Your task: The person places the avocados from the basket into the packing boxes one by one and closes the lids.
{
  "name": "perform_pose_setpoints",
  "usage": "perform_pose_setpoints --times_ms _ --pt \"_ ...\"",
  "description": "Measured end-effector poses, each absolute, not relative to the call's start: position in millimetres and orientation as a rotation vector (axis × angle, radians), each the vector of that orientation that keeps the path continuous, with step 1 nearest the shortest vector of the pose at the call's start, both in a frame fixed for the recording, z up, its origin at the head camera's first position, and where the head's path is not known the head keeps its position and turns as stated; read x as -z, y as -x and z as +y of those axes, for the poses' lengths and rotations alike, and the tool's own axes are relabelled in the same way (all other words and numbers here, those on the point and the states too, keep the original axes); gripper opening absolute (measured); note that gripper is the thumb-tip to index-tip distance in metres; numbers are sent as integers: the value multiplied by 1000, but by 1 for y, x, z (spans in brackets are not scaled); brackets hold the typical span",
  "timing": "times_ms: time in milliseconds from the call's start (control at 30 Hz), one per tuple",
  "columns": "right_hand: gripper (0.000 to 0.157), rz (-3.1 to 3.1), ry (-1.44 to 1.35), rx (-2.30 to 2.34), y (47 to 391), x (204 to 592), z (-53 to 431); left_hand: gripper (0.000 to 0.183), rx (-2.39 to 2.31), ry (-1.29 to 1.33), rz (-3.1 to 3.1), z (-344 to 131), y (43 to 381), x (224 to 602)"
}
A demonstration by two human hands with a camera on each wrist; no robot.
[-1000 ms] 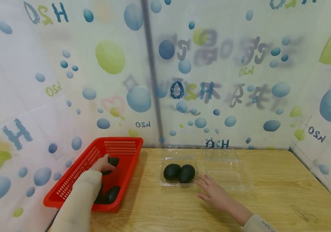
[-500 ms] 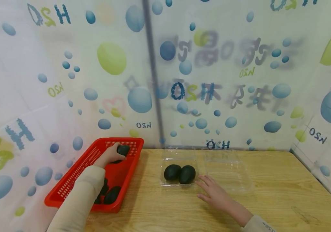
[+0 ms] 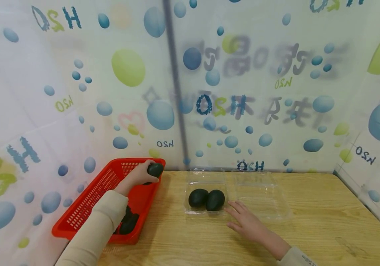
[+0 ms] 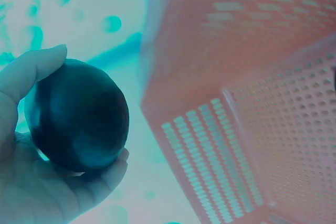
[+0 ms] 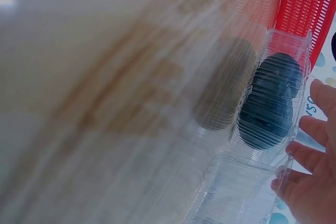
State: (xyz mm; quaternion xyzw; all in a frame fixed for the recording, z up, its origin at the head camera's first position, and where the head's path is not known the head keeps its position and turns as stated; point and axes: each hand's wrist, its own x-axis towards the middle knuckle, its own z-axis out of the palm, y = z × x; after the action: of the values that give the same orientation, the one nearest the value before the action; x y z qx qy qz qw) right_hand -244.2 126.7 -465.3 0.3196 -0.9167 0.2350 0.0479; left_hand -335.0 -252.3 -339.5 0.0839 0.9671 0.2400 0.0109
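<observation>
My left hand (image 3: 139, 175) grips a dark green avocado (image 3: 155, 169) over the far right corner of a red plastic basket (image 3: 123, 240). In the left wrist view, thumb and fingers wrap around this avocado (image 4: 79, 119), beside the basket's slotted wall (image 4: 207, 161). Two more avocados (image 3: 198, 198) sit side by side in a clear plastic box (image 3: 190, 212) with its lid raised. My right hand (image 3: 248, 223) has its fingers spread, fingertips right at that box's near right corner. In the right wrist view its fingers (image 5: 310, 156) lie along the box edge.
A second clear plastic box (image 3: 260, 199), with nothing inside, stands open to the right of the first. More avocados (image 3: 129, 223) lie in the basket's near end. All stand on a wooden table (image 3: 176, 240), with a patterned curtain (image 3: 263, 85) behind it.
My left hand has lifted the avocado from inside the basket and carried it right, toward the basket's far right rim. The right hand has stayed in place.
</observation>
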Motion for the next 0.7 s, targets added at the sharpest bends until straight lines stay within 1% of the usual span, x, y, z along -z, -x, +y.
perform_pose_setpoints --times_ms 367,467,700 --pt "47 -2789 -976 -719 244 467 126 56 -447 -422 3069 -200 325 344" --pt "47 -2781 -978 -709 245 468 126 57 -443 -497 3023 -186 322 349" --pt "47 -2789 -978 -720 244 464 126 56 -538 -567 2862 -160 321 362"
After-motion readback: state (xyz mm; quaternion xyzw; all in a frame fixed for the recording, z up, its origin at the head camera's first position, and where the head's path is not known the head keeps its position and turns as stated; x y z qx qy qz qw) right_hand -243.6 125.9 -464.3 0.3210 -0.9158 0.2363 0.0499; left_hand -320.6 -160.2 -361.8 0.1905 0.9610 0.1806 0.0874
